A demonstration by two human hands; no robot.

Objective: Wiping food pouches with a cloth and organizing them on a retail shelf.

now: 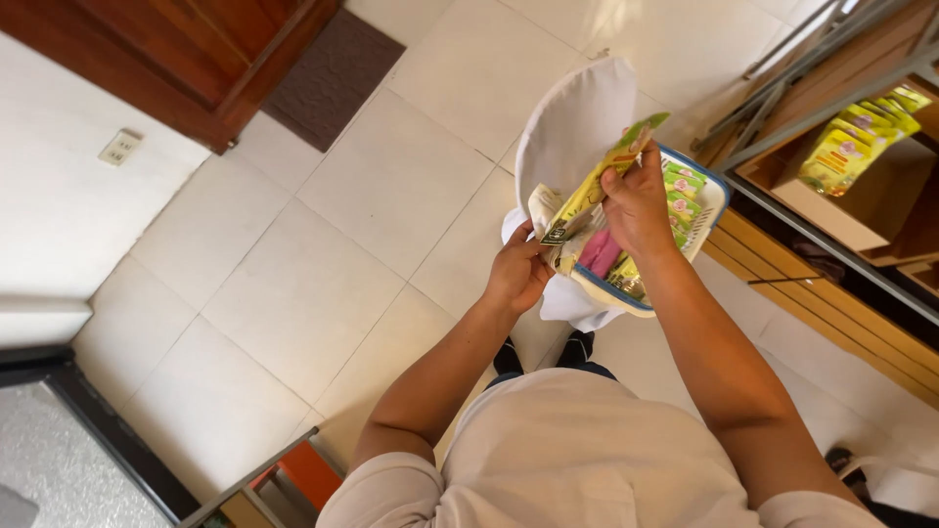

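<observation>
Two hands holding a green-and-yellow sachet above a basket

The right hand is pinching the upper end of the sachet, its grip clenched on it, while the left hand is grasping the lower end beside a white bag. Just under them a white basket with a blue rim is sitting, holding more green sachets and a pink pack. Further right, a wooden shelf is carrying yellow packets; pale floor tiles are lying below.

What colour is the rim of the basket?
Blue, on a white basket; the head view shows it.
</observation>
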